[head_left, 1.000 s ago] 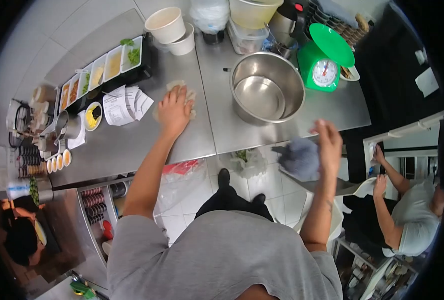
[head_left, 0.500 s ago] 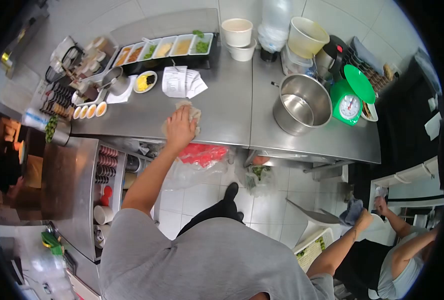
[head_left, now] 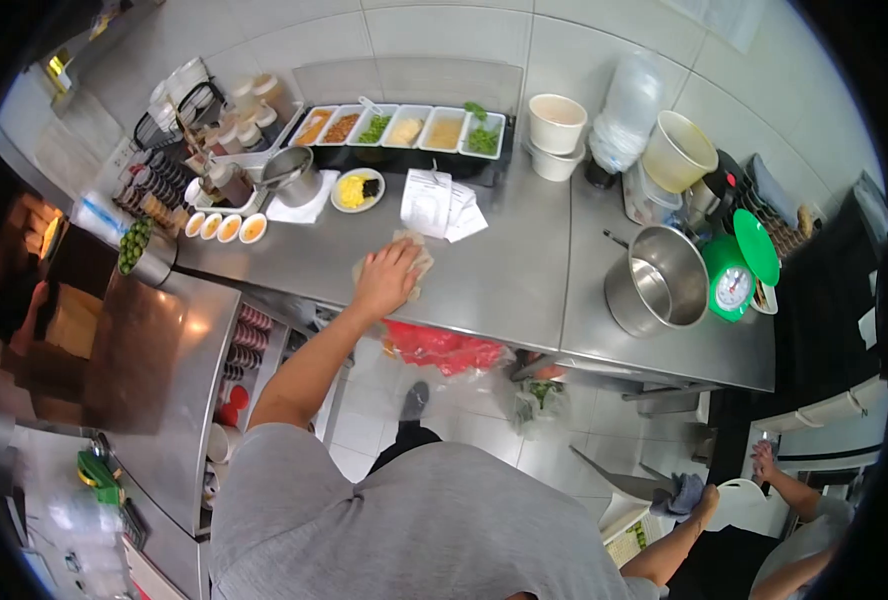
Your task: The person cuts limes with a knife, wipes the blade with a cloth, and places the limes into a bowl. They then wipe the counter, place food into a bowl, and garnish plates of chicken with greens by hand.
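Tiled floor [head_left: 469, 425] fills the bottom of my feed, and nearest to me the right hand [head_left: 706, 497] hangs low at my side, fingers closed round a grey rag [head_left: 676, 498]. I judge it is parked there to keep the rag off the worktop. A co-worker's hand [head_left: 764, 460] is just beside it but apart.

Further out, the left hand [head_left: 386, 280] lies palm down, fingers open and flat, on a pale cloth [head_left: 420, 262] on the steel counter [head_left: 509, 275], near its front edge. The flat palm, I think, spreads pressure and keeps the cloth bunched beneath it. A red bag [head_left: 442, 350] hangs under the counter edge.

Beyond the cloth lie receipts [head_left: 442, 205], then a small dish [head_left: 357, 190], with the tray row [head_left: 404, 128] against the wall. A steel pot [head_left: 654, 280] and a green scale [head_left: 736, 275] stand well to the right.

A second ago the right hand was up at counter height with the rag; half a second ago it had already dropped. The left hand stays on the cloth by the receipts, while my view has pulled back to show more wall
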Tool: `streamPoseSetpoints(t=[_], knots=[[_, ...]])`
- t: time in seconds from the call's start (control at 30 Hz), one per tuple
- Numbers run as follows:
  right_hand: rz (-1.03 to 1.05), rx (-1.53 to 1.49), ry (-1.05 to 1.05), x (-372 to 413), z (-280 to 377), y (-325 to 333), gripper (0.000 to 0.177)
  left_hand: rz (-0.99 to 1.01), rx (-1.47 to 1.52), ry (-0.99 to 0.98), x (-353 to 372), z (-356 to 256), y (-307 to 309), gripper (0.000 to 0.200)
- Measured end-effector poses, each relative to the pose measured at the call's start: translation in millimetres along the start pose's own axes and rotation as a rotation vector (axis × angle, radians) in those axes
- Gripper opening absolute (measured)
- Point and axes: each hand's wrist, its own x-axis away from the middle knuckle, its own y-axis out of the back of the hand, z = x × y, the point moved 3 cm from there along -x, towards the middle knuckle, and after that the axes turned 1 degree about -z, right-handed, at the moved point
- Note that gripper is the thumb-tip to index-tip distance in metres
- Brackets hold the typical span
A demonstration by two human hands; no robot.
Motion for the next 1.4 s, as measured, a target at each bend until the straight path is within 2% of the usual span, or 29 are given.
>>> streamPoseSetpoints(t=[0.07,0.1,0.2,0.27,0.37,0.4,0.43,0.5,0.53,0.6,0.67,0.7,0.73,0.77,0.83,0.87,0.9,0.97,1.03,1.13,1.23,1.33,1.4], knots=[[0.009,-0.019,-0.063,53.5,39.1,-6.1,0.032,0.008,-0.008,0.032,-2.9,23.4,3.6,0.039],[0.122,0.135,0.056,52.2,34.2,-1.5,0.032,0.006,-0.005,0.048,-4.9,34.1,4.9,0.039],[0.073,0.186,0.33,58.8,11.7,-13.7,0.032,-0.006,0.002,0.058,-12.1,58.5,4.0,0.039],[0.026,-0.012,0.221,71.5,9.0,-30.8,0.043,0.0,0.011,0.041,-12.5,61.1,1.2,0.038],[0.051,0.249,0.268,69.1,-4.3,-54.0,0.045,0.003,-0.033,0.017,-17.7,62.0,5.2,0.037],[0.054,0.265,0.29,85.2,4.0,-54.9,0.04,0.011,-0.073,0.021,-17.1,58.9,4.2,0.036],[0.056,0.278,0.315,109.1,27.7,-60.1,0.035,0.014,-0.116,0.025,-18.4,55.3,5.1,0.035],[0.047,-0.028,-0.205,136.6,78.5,-80.4,0.032,0.261,-0.221,0.081,-31.0,30.8,22.1,0.033],[-0.011,0.105,-0.19,150.3,99.7,-84.2,0.036,0.385,-0.272,0.11,-38.9,15.6,34.7,0.031],[-0.127,0.383,-0.156,174.3,137.0,-82.8,0.046,0.545,-0.047,0.015,-72.7,-13.3,56.2,0.029],[-0.325,0.302,0.046,214.3,207.8,-92.8,0.044,0.405,0.272,-0.124,-114.1,-40.0,65.4,0.028],[-0.42,0.261,0.141,242.0,248.7,-100.8,0.043,0.273,0.339,-0.222,-137.7,-52.0,65.4,0.028],[-0.266,0.105,0.186,267.7,296.1,-112.9,0.038,0.058,0.323,-0.355,-164.3,-61.9,60.2,0.029],[-0.116,-0.053,0.229,288.4,343.2,-133.7,0.034,-0.091,0.379,-0.377,-197.9,-71.7,49.4,0.03],[0.047,-0.308,0.414,318.4,414.0,-184.3,0.027,-0.341,0.322,-0.38,-256.4,-87.5,34.9,0.032],[0.074,-0.198,0.429,331.7,449.8,-206.6,0.024,-0.288,0.252,-0.376,-282.0,-91.3,22.8,0.031],[0.112,-0.211,0.51,340.6,479.5,-231.0,0.023,-0.237,0.185,-0.366,-300.9,-93.1,10.6,0.03],[0.2,-0.271,0.589,344.5,525.5,-279.1,0.025,-0.25,0.123,-0.455,-322.8,-93.4,-13.7,0.026],[0.318,-0.221,0.7,325.4,543.5,-326.1,0.027,-0.303,0.104,-0.548,-332.4,-95.6,-19.7,0.023],[0.337,0.055,0.612,311.7,568.7,-368.1,0.033,-0.377,0.13,-0.629,-325.6,-96.3,-10.0,0.022],[0.451,-0.247,0.592,236.3,562.9,-426.2,0.038,-0.322,0.099,-0.654,-286.7,-98.8,25.9,0.026],[0.599,-0.596,0.166,231.1,604.6,-431.9,0.041,-0.274,0.151,-0.734,-211.7,-96.2,67.4,0.027],[0.603,-0.66,0.056,227.0,623.9,-444.4,0.04,-0.2,0.206,-0.783,-164.1,-87.9,64.1,0.026]])
